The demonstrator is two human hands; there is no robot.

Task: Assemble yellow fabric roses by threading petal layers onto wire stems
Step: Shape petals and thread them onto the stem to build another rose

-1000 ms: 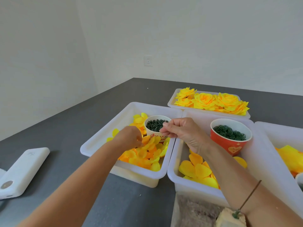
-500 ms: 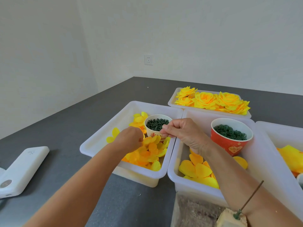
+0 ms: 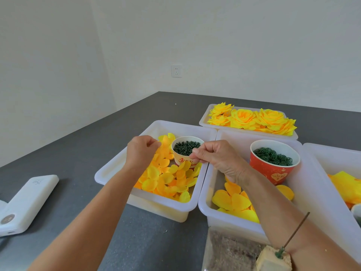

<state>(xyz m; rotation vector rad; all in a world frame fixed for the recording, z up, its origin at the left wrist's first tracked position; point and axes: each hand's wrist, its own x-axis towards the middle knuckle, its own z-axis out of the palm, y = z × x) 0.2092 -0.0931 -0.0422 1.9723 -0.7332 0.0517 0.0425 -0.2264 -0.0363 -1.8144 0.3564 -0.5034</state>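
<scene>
My left hand (image 3: 140, 151) is raised over the left white bin (image 3: 117, 163) and pinches a small yellow petal layer (image 3: 164, 145). Loose yellow-orange petals (image 3: 168, 179) fill that bin around a cream cup of dark green pieces (image 3: 186, 148). My right hand (image 3: 216, 159) hovers at the cup's front rim with thumb and forefinger pinched together; nothing shows between them. A red cup of green rings (image 3: 273, 156) and large petals (image 3: 234, 200) sit in the middle bin. A thin wire stem (image 3: 297, 229) stands in a foam block (image 3: 273, 260).
Finished yellow roses (image 3: 252, 118) fill a shallow white tray (image 3: 205, 122) at the back. A third bin (image 3: 332, 159) on the right holds yellow fabric (image 3: 345, 184). A white power bank (image 3: 25, 202) lies on the grey table at left. A clear container (image 3: 230, 251) sits at the bottom.
My left hand has risen out of the petal pile, lifting a petal layer up beside the cream cup. My right hand stays pinched at the cup's rim.
</scene>
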